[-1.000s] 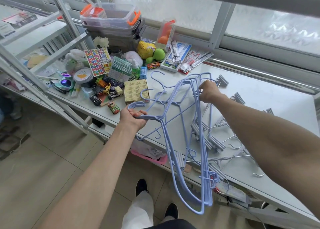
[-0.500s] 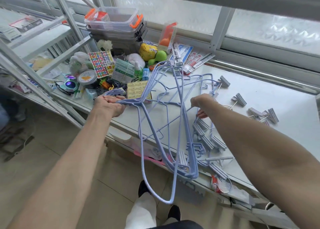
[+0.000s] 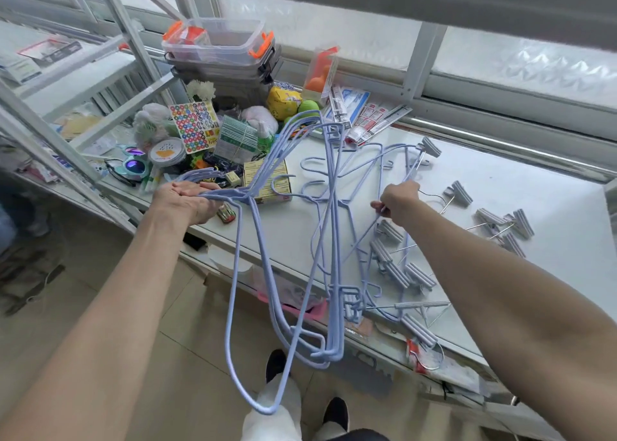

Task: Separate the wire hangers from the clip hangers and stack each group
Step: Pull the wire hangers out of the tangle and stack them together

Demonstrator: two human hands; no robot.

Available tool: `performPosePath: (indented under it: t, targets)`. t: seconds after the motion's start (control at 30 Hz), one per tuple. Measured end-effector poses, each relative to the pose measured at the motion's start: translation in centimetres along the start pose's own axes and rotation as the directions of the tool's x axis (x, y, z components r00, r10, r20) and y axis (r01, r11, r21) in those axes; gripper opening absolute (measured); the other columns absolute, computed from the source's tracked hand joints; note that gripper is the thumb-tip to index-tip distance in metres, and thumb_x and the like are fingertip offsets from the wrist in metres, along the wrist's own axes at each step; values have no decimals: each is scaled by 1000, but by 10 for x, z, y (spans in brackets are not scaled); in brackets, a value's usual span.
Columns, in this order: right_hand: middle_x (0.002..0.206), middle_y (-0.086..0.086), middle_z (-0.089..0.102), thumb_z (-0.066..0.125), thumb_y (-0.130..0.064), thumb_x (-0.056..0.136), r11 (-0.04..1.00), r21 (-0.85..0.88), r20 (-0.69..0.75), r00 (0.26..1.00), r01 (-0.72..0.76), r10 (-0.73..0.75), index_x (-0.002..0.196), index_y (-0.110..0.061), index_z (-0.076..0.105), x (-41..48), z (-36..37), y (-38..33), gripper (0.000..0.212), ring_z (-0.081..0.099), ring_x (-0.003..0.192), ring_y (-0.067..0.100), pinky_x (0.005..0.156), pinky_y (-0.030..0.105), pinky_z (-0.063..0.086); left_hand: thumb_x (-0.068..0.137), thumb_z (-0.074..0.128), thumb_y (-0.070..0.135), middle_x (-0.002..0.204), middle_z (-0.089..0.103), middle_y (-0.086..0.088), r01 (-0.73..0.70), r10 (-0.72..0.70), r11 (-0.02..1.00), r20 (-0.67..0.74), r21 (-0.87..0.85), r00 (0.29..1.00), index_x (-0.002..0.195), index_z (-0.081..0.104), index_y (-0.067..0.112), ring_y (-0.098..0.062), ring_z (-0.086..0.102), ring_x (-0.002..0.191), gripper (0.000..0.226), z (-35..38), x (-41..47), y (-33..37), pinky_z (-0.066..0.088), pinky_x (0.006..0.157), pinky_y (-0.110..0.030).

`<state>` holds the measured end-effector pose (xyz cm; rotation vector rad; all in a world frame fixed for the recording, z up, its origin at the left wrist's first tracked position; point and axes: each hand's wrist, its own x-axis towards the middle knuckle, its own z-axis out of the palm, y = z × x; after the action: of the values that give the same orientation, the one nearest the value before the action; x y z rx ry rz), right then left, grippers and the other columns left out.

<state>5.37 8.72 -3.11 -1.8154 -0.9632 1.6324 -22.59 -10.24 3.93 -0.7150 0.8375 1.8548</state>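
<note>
Head view, left hand: your left hand [image 3: 187, 200] is closed around the gathered hook ends of a bundle of blue wire hangers [image 3: 287, 267], palm turned up, at the front edge of the worktop [image 3: 521, 200].
Head view, held bundle: the hangers fan out from your grip; their lower corners hang past the worktop edge over the floor, one long loop reaching lowest, above your shoes.
Head view, right hand: your right hand [image 3: 399, 201] is curled shut, pinching a thin blue wire of a loose hanger [image 3: 374, 166] above the worktop; exactly which strand it pinches cannot be told.
Head view, loose wire hangers: a few more blue ones lie flat on the worktop between your two hands, hooks toward the clutter.
Head view, clip hangers: grey clip hangers [image 3: 400, 270] lie tangled near the front edge under your right forearm; others [image 3: 504, 223] sit scattered farther right, well apart from the bundle.
Head view, clutter: clear storage boxes [image 3: 217, 44] and small toys crowd the left rear of the worktop.
</note>
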Motion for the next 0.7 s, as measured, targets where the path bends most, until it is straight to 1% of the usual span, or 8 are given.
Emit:
performPosePath:
  t: [0.17,0.23,0.33,0.4,0.47,0.53,0.63,0.7]
  targets:
    - [56,5,25,22,0,95,964,257,-97,995,62,-38,68,-21,28,7,-8,-4,34,26,21,11,37,4,25,102,24,33,31,24,7,14,-15,994,-3,-107,1000,45,25,21,-10,23,28,58,1,-3,1,43,80,-13]
    - [51,5,29,24,-1,91,986,152,-146,989,62,-39,68,-17,31,10,-16,-2,29,23,22,11,38,6,25,102,25,32,31,24,7,18,-21,992,-19,-126,1000,45,26,21,-9,22,28,58,2,0,1,44,84,-14]
    - [79,15,53,42,-7,88,998,0,-228,972,56,-54,86,-6,49,12,-25,0,8,42,45,17,36,21,38,102,25,32,31,23,7,1,-4,993,-22,-116,1000,43,25,20,-10,22,28,60,4,2,-2,45,89,-20]
    - [112,20,57,47,-10,92,982,-160,-325,934,98,-146,112,-1,52,11,-30,2,23,60,77,30,62,39,56,103,23,35,32,22,6,-5,3,996,-25,-93,1000,45,24,21,-9,22,27,59,6,0,-5,44,76,-17]
    - [130,21,53,46,-10,96,968,-231,-385,905,99,-184,125,3,49,14,-35,4,32,59,111,36,87,40,50,103,22,36,31,21,6,-7,6,998,-21,-67,1000,48,24,21,-9,23,28,58,7,-1,-7,42,64,-15]
    - [135,20,51,43,-7,97,964,-248,-403,895,93,-189,128,5,47,11,-38,3,33,53,123,34,94,35,46,103,21,36,31,22,6,1,-2,998,-14,-59,1000,47,24,21,-9,22,31,58,7,-1,-8,39,56,-14]
    - [121,16,59,43,-5,96,976,-210,-411,901,55,-139,127,6,48,9,-39,2,33,63,108,36,77,37,52,103,20,35,33,22,6,7,-9,998,-16,-67,1000,46,24,21,-10,21,29,58,5,1,-8,40,55,-14]
    - [82,8,57,42,-2,95,989,-116,-363,923,91,-128,121,4,53,6,-40,2,29,65,83,29,63,32,49,103,21,33,32,21,6,3,-4,999,-22,-54,1000,46,23,21,-10,21,27,58,4,1,-8,38,51,-13]
